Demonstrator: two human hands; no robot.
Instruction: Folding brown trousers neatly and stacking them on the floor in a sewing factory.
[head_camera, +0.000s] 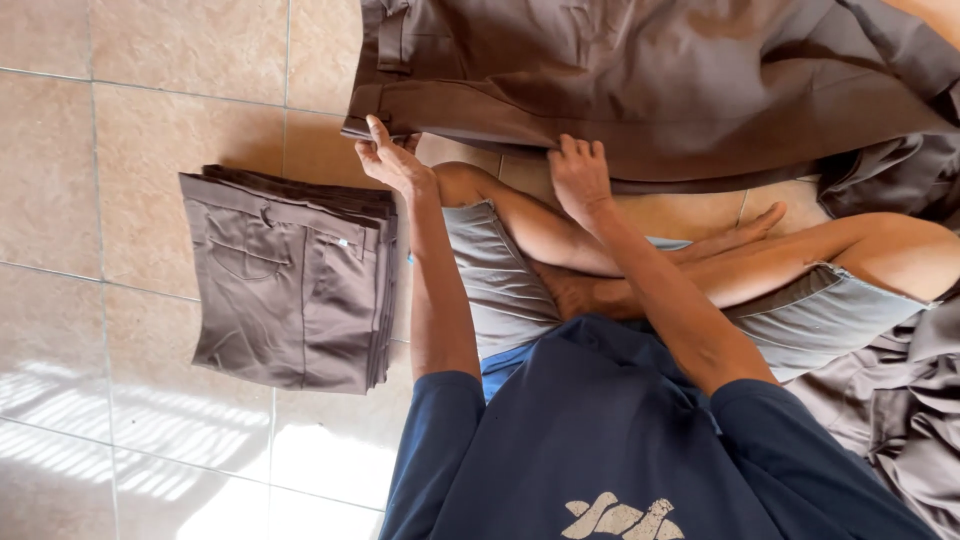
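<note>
Head view. The person sits cross-legged on a tiled floor (120, 130). A pair of brown trousers (640, 80) lies spread flat on the floor just past the knees, with the waistband end at the left of the picture.

Left hand (392, 160): fingers pinch the near edge of the trousers at the waistband corner, thumb raised, cloth lifted slightly off the tile. Grasping, not clenched hard.

Right hand (580, 175): lies palm down on the near edge of the same trousers, further along the leg, fingers extended and flat. It presses rather than grips; nothing is closed in it.

To the person's left, well apart from the spread garment, a stack of folded trousers (295, 285) in the same brown sits on the tile with edges squared. At the right edge of the picture is a loose heap of brown cloth (890, 420), crumpled and touching the person's leg.

Handling judgement: the cloth looks like a soft, medium-weight woven fabric, limp and not fragile. It holds a crease where pressed and drapes where lifted. It likely slides easily on smooth tile, so one flat hand is needed to anchor it. The best holds are the waistband corners and hem, where seams stiffen the fabric; mid-leg holds would bunch.
</note>
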